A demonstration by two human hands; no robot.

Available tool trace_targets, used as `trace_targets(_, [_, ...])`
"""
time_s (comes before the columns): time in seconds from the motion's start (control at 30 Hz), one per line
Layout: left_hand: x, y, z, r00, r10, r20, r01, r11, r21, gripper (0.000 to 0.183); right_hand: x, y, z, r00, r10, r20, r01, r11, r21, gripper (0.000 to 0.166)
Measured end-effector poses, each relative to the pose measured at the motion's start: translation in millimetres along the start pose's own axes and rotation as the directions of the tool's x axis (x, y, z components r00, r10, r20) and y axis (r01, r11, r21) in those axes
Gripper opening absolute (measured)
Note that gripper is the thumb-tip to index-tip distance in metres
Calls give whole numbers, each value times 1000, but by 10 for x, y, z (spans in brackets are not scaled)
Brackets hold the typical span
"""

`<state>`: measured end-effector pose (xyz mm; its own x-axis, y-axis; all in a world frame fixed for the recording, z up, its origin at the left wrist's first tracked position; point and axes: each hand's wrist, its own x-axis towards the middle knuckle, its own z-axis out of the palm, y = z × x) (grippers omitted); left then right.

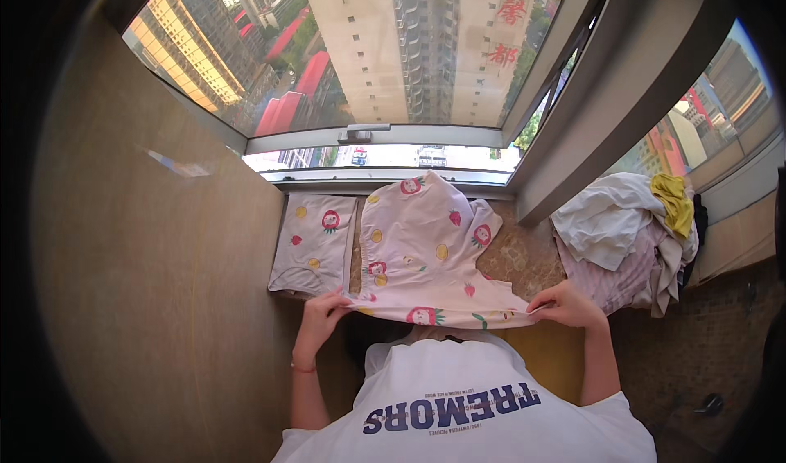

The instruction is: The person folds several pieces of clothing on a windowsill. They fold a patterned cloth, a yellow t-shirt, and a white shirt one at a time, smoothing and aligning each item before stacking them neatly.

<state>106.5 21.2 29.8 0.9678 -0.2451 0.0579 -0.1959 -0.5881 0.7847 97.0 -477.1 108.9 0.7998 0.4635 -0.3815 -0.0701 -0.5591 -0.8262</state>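
Note:
A pair of pale pink shorts or trousers (417, 242) with a strawberry and lemon print lies spread on the brown marble windowsill, its elastic waistband towards the left. My left hand (322, 315) pinches the near left corner between thumb and fingers. At the near right corner, my right hand (565, 306) grips the cloth the same way. The near edge is stretched between both hands, in front of my body. Left of it lies a folded top (314, 242) of matching print, its neckline towards me.
A heap of clothes (614, 229), with a yellow piece (672, 204) on top, lies on the sill at the right. A thick window post (614, 94) rises beside it. Behind the sill is a tilted window with a handle (362, 134). A wooden panel (159, 248) stands at the left.

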Motion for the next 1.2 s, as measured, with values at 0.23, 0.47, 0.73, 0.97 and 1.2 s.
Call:
trace_targets(0.23, [1, -23, -16, 922, -294, 251, 315, 948, -46, 12, 86, 66, -67, 989, 34, 144, -37, 999, 13, 14])
trace_targets(0.47, [1420, -164, 246, 997, -36, -62, 40, 997, 63, 21, 679, 97, -214, 906, 35, -421, -19, 999, 44, 10])
trace_targets(0.73, [2097, -943, 834, 990, 108, -94, -77, 955, 285, 16, 1408, 342, -219, 880, -222, -420, 114, 957, -267, 17])
trace_targets(0.97, [1468, -502, 536, 987, -99, 123, 108, 991, -74, 17, 1451, 100, -248, 958, -212, 194, 197, 976, 95, 14])
trace_targets(1.2, [538, -308, 405, 913, -354, 203, 401, 872, -280, 18, 2452, 155, 55, 906, -420, -42, 411, 900, -144, 13])
